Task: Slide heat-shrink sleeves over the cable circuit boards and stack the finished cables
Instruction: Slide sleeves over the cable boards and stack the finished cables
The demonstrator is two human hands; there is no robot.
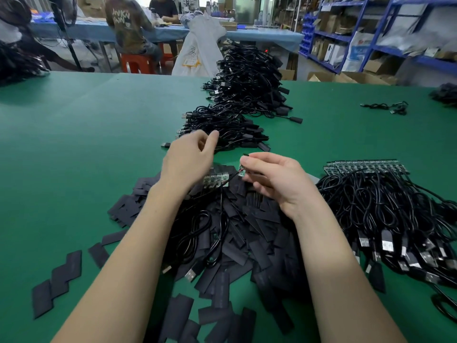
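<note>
A heap of flat black heat-shrink sleeves (249, 233) lies on the green table in front of me, with a few cables mixed in. My right hand (274, 179) pinches a small green circuit board (241, 173) on a black cable, held just above the heap. My left hand (190, 157) hovers over the near end of the finished cable stack (222, 129), fingers loosely curled and holding nothing. A short row of bare circuit boards (215, 180) lies under my left wrist. Unsleeved cables with boards (380, 206) are piled at the right.
The finished cables run in a long row (249, 78) to the table's far edge. A lone cable (385, 107) lies at the far right. Loose sleeves (59, 280) are scattered at the near left. Black scissors (445, 308) sit at the right edge. People work at a blue table behind.
</note>
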